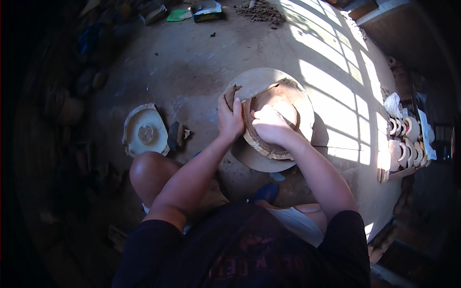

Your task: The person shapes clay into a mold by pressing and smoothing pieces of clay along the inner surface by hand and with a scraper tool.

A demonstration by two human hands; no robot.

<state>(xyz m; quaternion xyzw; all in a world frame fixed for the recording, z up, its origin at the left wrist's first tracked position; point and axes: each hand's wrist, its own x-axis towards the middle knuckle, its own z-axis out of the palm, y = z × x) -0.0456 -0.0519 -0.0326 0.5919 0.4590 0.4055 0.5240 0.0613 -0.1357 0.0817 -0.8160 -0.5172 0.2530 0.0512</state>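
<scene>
In front of me a round, thick-walled mould (264, 150) with a chipped pale rim and brown clay lining sits on a round pale wheel disc (245, 79). My left hand (231, 120) is at the mould's left outer side, closed around a strip of brown clay (232, 94) that sticks up between thumb and fingers. Reaching over the near rim, my right hand (272, 126) has its fingers curled and pressed together at the inner left wall. Whether anything is pinched in them is hidden. A pale round patch (285, 111) shows at the mould's middle.
To the left lie a pale broken-edged mould (152, 117) and a dark block (176, 137). Loose soil (261, 12) is heaped at the back, near an open box (205, 9). Stacked curved clay pieces (407, 151) stand at right. Window light stripes the floor (331, 105).
</scene>
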